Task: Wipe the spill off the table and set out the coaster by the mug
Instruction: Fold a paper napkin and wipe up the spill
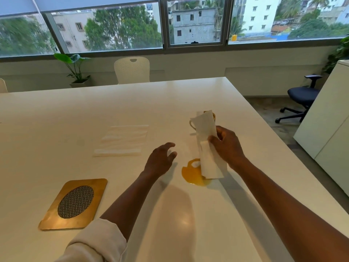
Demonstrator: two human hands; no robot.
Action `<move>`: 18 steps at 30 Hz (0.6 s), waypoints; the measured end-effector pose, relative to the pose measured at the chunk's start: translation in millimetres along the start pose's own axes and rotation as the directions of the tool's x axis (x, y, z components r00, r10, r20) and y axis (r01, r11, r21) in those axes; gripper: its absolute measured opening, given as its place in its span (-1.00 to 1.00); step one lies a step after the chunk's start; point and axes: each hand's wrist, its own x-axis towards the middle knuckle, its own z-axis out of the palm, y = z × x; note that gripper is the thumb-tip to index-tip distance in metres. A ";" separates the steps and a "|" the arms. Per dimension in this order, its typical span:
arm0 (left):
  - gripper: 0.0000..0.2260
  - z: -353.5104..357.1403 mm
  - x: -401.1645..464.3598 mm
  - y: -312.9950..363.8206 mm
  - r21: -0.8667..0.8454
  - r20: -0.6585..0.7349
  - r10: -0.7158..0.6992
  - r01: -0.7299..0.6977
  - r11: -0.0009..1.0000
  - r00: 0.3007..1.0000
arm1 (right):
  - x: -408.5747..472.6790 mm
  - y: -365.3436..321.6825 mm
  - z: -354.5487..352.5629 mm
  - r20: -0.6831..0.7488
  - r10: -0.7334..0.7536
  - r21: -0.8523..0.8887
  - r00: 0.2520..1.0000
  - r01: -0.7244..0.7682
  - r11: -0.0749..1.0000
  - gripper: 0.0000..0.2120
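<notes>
Spill [192, 174] lies on the counter [132, 106] under the towel [206, 146] that right fingers [215, 138] pinch — left fingers [170, 148] loosely spread, holding nothing, just beside it.

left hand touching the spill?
Apart. The head view shows bare white table between the left hand and the orange spill; the hand's fingers hold nothing.
</notes>
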 end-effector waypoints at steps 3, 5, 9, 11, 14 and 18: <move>-0.54 10.1 -5.0 -21.2 0.197 0.125 -0.058 0.032 0.980 0.990 | 1.8 2.4 -10.2 -0.019 -0.212 -0.236 0.977 0.202 0.951 -0.78; -0.53 14.6 -10.2 -30.0 0.298 0.149 -0.061 0.014 0.954 0.987 | 0.9 8.3 -12.3 0.023 -0.313 -0.384 0.950 0.297 0.874 -0.73; -0.53 17.7 -18.7 -31.5 0.307 0.101 -0.029 -0.003 0.952 0.994 | -4.8 23.0 -2.9 0.121 -0.269 -0.637 0.956 0.283 0.717 -0.61; -0.53 18.2 -19.5 -31.6 0.312 0.101 -0.024 -0.009 0.950 0.995 | -9.4 26.9 5.9 0.159 -0.157 -0.662 0.975 0.223 0.716 -0.55; -0.54 18.4 -19.5 -32.3 0.314 0.101 -0.025 -0.008 0.949 0.995 | -15.4 31.2 19.7 0.250 0.017 -0.683 0.968 0.164 0.712 -0.52; -0.54 18.5 -19.2 -33.1 0.305 0.092 -0.028 -0.001 0.952 0.995 | -25.1 35.2 35.6 0.347 0.105 -0.650 0.932 0.158 0.743 -0.50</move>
